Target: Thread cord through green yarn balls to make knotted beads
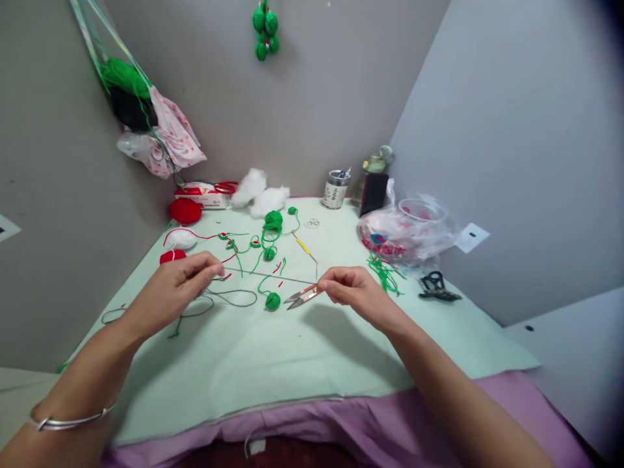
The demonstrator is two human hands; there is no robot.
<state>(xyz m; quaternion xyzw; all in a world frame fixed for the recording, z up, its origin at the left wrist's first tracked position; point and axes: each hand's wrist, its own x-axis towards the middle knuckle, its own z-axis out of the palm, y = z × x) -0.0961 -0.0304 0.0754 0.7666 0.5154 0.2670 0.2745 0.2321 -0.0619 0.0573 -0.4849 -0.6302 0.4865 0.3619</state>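
A dark strand of yarn (pixel 268 275) is stretched taut above the table between my two hands. My left hand (pixel 188 279) pinches one end of the span between thumb and fingers. In my right hand (pixel 355 291) are thread snips (pixel 303 296) with orange handles, their blades apart and pointing left; the strand also runs into these fingers. Loops of the dark yarn (pixel 238 298) lie on the table near my left hand. Just left of the snips' tips sits a small green ball (pixel 272 301) with a yarn tail. A yellow-handled crochet hook (pixel 303 246) lies beyond.
Green yarn (pixel 273 221), white stuffing (pixel 270 201) and a red yarn ball (pixel 186 211) sit toward the back. On the right are green yarn scraps (pixel 385 274), a plastic bag (pixel 407 231) and a black claw clip (pixel 439 286). A pen tin (pixel 335 190) stands behind.
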